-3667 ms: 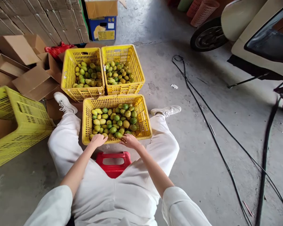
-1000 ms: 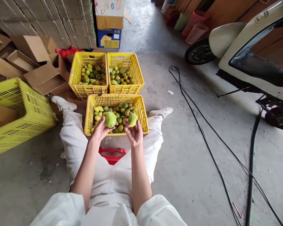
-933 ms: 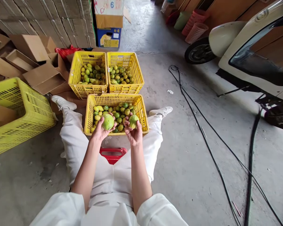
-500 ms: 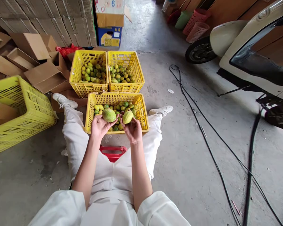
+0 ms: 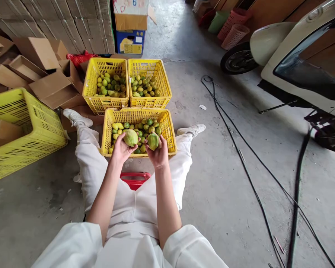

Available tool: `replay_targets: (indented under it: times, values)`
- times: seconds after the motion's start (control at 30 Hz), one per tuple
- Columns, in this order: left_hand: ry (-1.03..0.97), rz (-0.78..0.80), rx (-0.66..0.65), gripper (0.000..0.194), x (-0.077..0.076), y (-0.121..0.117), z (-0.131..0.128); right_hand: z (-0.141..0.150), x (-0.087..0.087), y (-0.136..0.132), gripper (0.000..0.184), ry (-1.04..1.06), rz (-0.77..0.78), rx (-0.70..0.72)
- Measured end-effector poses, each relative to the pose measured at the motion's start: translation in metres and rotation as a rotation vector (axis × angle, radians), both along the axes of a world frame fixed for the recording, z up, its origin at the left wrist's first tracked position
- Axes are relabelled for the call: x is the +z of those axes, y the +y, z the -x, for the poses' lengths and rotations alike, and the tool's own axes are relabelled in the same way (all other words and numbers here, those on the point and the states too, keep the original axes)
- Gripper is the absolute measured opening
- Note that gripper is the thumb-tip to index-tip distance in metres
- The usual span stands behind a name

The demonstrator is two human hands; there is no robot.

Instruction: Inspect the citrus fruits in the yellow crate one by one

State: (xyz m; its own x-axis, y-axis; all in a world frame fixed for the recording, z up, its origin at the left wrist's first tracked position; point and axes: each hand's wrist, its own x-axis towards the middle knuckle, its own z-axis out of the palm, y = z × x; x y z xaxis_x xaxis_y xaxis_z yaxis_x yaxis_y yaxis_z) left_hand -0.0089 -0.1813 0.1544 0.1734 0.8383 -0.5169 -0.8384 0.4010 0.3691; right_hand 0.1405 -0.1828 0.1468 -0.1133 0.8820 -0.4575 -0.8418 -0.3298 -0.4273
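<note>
My left hand is closed round a large yellow-green fruit, held palm up over the near edge of a yellow crate between my legs. My right hand grips a smaller green fruit beside it. The two fruits are a little apart. The crate below holds several green and yellow fruits.
Two more yellow crates of fruit stand side by side behind the near one. An empty yellow crate lies tilted at left, by open cardboard boxes. A red stool is under me. Black cables and a scooter are at right.
Earlier both hands were down in the near crate. They lifted one fruit each, and over the last second they turned the fruits slightly while holding them up.
</note>
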Motion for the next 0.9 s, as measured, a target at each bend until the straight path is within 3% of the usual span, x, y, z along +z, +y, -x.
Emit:
replay_targets:
  times: [0.13, 0.27, 0.4, 0.53, 0.63, 0.73, 0.9]
  values:
    - [-0.034, 0.005, 0.012, 0.038, 0.001, 0.0, 0.002, -0.004, 0.005, -0.002, 0.033, 0.055, -0.034, 0.017]
    - [-0.034, 0.036, 0.024, 0.032, -0.003, 0.002, 0.005, -0.005, 0.003, -0.004, 0.026, 0.057, -0.079, 0.017]
    - [-0.019, 0.07, 0.028, 0.022, -0.013, 0.003, 0.007, -0.002, -0.007, -0.004, 0.024, 0.122, -0.078, 0.046]
    - [0.05, 0.096, 0.004, 0.017, -0.023, 0.004, 0.006, 0.004, -0.02, -0.001, 0.025, 0.015, -0.019, 0.109]
    - [0.036, 0.093, 0.06, 0.028, -0.023, 0.004, 0.004, 0.006, -0.024, 0.002, 0.016, 0.024, 0.015, 0.085]
    - [-0.02, 0.024, 0.139, 0.04, -0.018, 0.004, 0.003, 0.003, -0.021, 0.003, 0.022, 0.088, 0.009, 0.053]
    - [-0.05, -0.022, 0.183, 0.037, -0.016, 0.007, 0.006, -0.004, -0.015, 0.001, 0.022, 0.078, -0.062, -0.006]
